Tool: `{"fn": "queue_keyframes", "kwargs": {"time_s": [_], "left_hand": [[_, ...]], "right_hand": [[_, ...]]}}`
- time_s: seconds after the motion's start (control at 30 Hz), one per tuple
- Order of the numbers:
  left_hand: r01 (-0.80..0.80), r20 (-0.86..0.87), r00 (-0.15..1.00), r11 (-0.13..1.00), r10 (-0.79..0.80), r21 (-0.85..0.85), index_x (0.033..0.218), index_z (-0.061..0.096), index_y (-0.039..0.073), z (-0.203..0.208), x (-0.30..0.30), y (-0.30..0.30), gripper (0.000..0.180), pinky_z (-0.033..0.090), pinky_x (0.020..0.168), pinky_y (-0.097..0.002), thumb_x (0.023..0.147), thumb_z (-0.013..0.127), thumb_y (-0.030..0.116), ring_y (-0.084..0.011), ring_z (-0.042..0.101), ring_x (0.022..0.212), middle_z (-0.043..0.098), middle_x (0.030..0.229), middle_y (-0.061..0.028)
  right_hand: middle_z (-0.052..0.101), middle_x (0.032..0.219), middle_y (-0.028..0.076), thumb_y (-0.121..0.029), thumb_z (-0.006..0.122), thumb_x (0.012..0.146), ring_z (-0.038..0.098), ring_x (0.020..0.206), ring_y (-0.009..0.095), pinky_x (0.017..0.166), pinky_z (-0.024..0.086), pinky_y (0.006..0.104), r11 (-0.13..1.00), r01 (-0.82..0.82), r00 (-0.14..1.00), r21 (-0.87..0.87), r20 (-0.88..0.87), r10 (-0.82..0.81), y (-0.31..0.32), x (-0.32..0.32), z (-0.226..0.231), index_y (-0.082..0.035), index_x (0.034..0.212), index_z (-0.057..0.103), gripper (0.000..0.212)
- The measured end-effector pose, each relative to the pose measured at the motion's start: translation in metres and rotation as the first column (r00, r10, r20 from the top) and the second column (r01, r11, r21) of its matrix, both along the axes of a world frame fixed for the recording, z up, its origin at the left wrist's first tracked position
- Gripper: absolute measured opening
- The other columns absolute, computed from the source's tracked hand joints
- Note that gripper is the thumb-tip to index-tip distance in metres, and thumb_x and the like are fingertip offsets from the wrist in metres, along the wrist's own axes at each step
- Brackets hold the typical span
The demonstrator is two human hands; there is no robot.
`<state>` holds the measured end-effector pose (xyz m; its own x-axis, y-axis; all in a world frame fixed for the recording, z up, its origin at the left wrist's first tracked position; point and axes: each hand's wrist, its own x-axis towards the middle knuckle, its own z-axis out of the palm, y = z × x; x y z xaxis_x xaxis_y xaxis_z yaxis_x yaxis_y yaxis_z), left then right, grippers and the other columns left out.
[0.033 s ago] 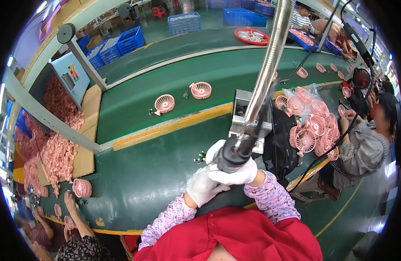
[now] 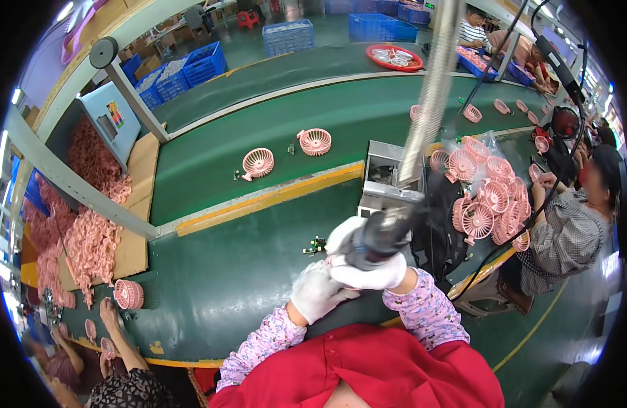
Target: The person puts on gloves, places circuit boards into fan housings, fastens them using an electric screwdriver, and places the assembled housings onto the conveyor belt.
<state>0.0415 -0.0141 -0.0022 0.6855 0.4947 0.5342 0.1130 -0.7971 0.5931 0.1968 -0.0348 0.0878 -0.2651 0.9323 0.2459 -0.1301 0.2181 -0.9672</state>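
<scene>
In white gloves, both my hands meet in front of my chest over the green bench (image 2: 211,272). My right hand (image 2: 376,273) is wrapped round a black electric screwdriver (image 2: 374,239), blurred by motion, below a silver coil (image 2: 427,102) that comes down from above. Palm closed, my left hand (image 2: 315,291) sits just left of the right one. Its fingers curl around something mostly hidden, with only a sliver of pink showing. Small green circuit boards (image 2: 315,246) lie just beyond the left hand.
Two pink fan housings (image 2: 258,163) rest on the green conveyor belt (image 2: 204,146). A metal box (image 2: 381,173) and a black bag (image 2: 436,224) stand to the right, beside a heap of fan housings (image 2: 478,221). Co-workers (image 2: 565,228) sit right and lower left. Pink parts (image 2: 92,241) spill at left.
The screwdriver and my right hand have shifted slightly right, and the coil has swung right into a blur. The fan housings on the belt have crept slightly right. My left hand has barely moved.
</scene>
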Motion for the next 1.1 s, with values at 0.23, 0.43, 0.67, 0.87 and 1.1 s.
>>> {"fn": "queue_keyframes", "kwargs": {"time_s": [0.23,0.43,0.67,0.87,1.1], "left_hand": [[-0.654,0.078,0.756,0.745,0.650,0.135,0.090,0.062,0.008,0.026,-0.036,0.043,0.032,0.045,0.076,-0.0375,0.060,0.074,0.013,-0.0314,0.054,0.088,0.057,0.097,-0.0112],[0.007,-0.188,0.982,0.994,-0.028,-0.108,0.100,0.062,0.014,0.005,-0.017,0.007,0.038,0.048,0.073,-0.0334,0.069,0.071,0.034,-0.0254,0.059,0.085,0.061,0.092,-0.0064],[-0.023,-0.222,0.975,1.000,0.019,-0.017,0.066,0.061,0.007,-0.008,-0.005,0.000,0.027,0.043,0.063,-0.0387,0.067,0.071,0.033,-0.0281,0.054,0.069,0.053,0.068,-0.0090],[-0.008,-0.184,0.983,1.000,0.010,0.007,0.065,0.060,0.007,-0.012,-0.001,0.000,0.027,0.042,0.063,-0.0380,0.067,0.072,0.031,-0.0277,0.054,0.068,0.052,0.067,-0.0089],[-0.007,-0.205,0.979,1.000,0.011,0.019,0.065,0.060,0.007,-0.015,-0.002,0.000,0.028,0.043,0.063,-0.0382,0.067,0.071,0.033,-0.0272,0.053,0.069,0.051,0.067,-0.0085]], "right_hand": [[0.049,0.063,0.005,0.013,0.053,0.075,0.048,0.045,0.013,0.044,0.041,0.0263,0.767,0.584,0.811,0.265,-0.226,-0.540,0.013,0.028,0.010,-0.001,0.096,0.045,0.027],[0.055,0.068,0.002,0.006,0.064,0.072,0.053,0.052,0.008,0.047,0.042,0.0220,0.690,0.701,0.713,0.181,-0.134,-0.689,0.028,0.033,-0.021,0.000,0.088,0.054,0.020],[0.059,0.080,0.005,0.004,0.069,0.070,0.058,0.068,0.009,0.059,0.048,0.0239,0.817,0.576,0.796,0.017,-0.240,-0.556,0.003,0.025,-0.007,0.000,0.090,0.057,0.024],[0.052,0.067,0.007,0.014,0.057,0.072,0.052,0.048,0.014,0.045,0.044,0.0264,0.851,0.521,0.848,0.067,-0.152,-0.507,0.008,0.009,-0.023,0.000,0.094,0.048,0.028],[0.059,0.074,0.004,0.001,0.069,0.071,0.060,0.059,0.010,0.055,0.049,0.0242,0.908,0.404,0.885,-0.113,-0.202,-0.419,0.012,0.006,-0.033,-0.001,0.088,0.056,0.022]]}}
